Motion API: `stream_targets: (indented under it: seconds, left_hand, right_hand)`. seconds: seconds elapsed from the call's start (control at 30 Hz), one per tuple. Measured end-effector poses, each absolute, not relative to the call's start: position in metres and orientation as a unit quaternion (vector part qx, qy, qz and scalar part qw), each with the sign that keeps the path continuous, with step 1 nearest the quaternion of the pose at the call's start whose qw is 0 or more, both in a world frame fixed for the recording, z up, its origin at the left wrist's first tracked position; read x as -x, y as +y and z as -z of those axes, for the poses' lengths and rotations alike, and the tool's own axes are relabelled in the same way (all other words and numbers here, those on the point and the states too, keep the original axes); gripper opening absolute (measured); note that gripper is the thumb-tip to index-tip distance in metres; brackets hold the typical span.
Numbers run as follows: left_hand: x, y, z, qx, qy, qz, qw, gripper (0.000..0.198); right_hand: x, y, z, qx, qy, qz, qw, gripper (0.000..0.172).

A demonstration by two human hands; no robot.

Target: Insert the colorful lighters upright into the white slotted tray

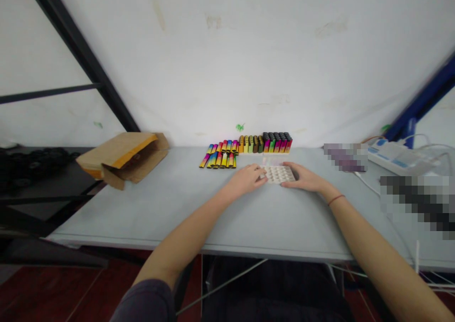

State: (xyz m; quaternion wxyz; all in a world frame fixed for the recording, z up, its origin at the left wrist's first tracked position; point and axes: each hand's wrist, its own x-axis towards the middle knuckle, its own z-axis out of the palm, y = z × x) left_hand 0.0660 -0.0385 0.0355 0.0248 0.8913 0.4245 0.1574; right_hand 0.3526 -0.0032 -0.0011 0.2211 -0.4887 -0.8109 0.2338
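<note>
Fingers curled, the left hand (247, 180) and right hand (305, 177) clasp opposite sides of a beige blister tray (279, 174) mid-bench. Just beyond, bright lighters (265, 144) sit lined up near the far edge, more lying jumbled at their left. A cardboard box (124, 158) sits at the far left corner of the bench (159, 208).

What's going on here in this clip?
A person at a grey table has both bare hands at a small beige dimpled tray: the left hand at its left edge, the right hand, with a red cord on that wrist, at its right edge. Just beyond, multicoloured lighters stand in rows, with more lying together to the left. An opened cardboard box sits at the table's left end, a power strip at the right.
</note>
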Motion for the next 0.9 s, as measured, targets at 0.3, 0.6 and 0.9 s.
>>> stream_targets:
  seconds: [0.3,0.6,0.9]
  left_hand:
    - [0.065,0.001,-0.073,-0.608,0.767,-0.205,-0.013,0.040]
    - [0.086,0.015,-0.049,-0.565,0.816,-0.111,0.055,0.044]
    - [0.084,0.010,-0.053,-0.575,0.811,-0.095,0.048,0.043]
  right_hand:
    - [-0.352,-0.001,0.003,0.480,-0.815,-0.230,0.228,0.095]
    - [-0.351,0.000,0.004,0.486,-0.811,-0.230,0.230,0.094]
    - [-0.350,-0.001,0.003,0.485,-0.814,-0.222,0.230,0.091]
